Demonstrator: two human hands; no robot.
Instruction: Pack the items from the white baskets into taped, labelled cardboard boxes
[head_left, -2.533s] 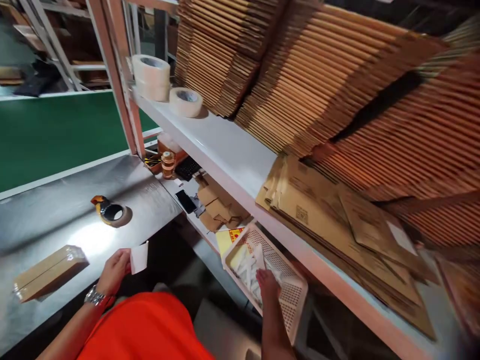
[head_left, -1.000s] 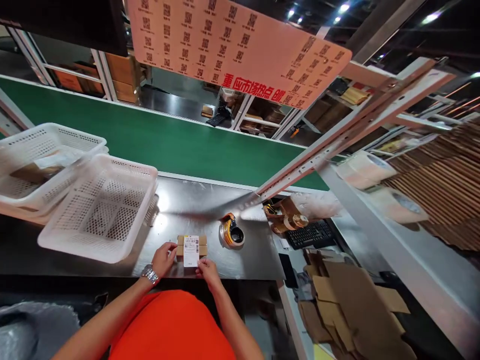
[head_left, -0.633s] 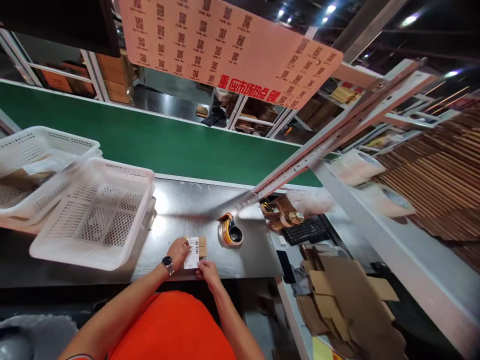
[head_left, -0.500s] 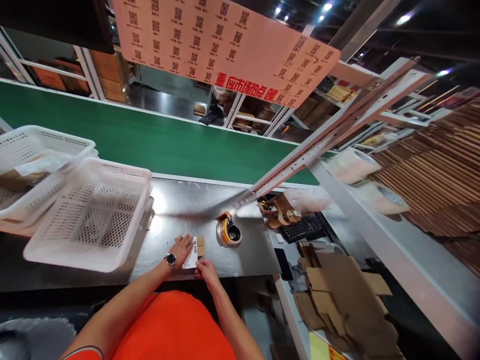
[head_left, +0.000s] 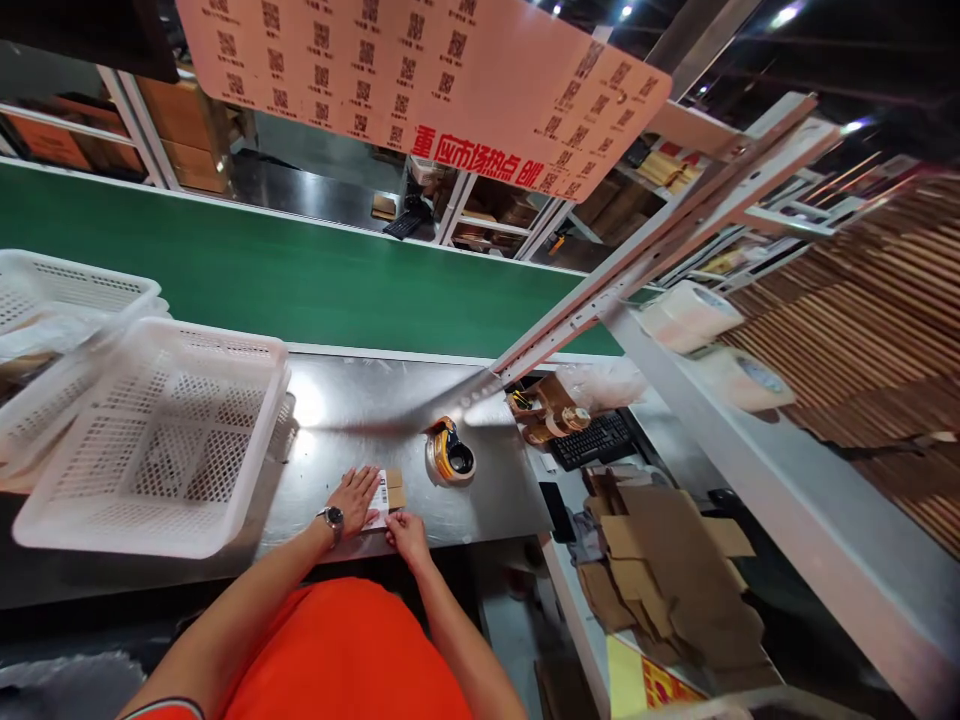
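Left hand (head_left: 355,499) spread flat over white label (head_left: 381,503); right hand (head_left: 407,535) pinching its near corner; label lengthwise away from orange shirt (head_left: 349,655); small carton (head_left: 395,490) beyond right hand

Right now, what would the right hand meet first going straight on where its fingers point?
First the label, which the right hand seems to touch; then likely the left hand, though depth is unclear.

Brown rectangular cardboard box (head_left: 395,490) looks matt | white rectangular paper label (head_left: 380,499) smooth | silver flat metal tabletop (head_left: 330,440) glossy, streaked | white latticed plastic basket (head_left: 259,440) smooth | orange cloth shirt (head_left: 345,660) matt | long green flat strip (head_left: 315,285) smooth, matt
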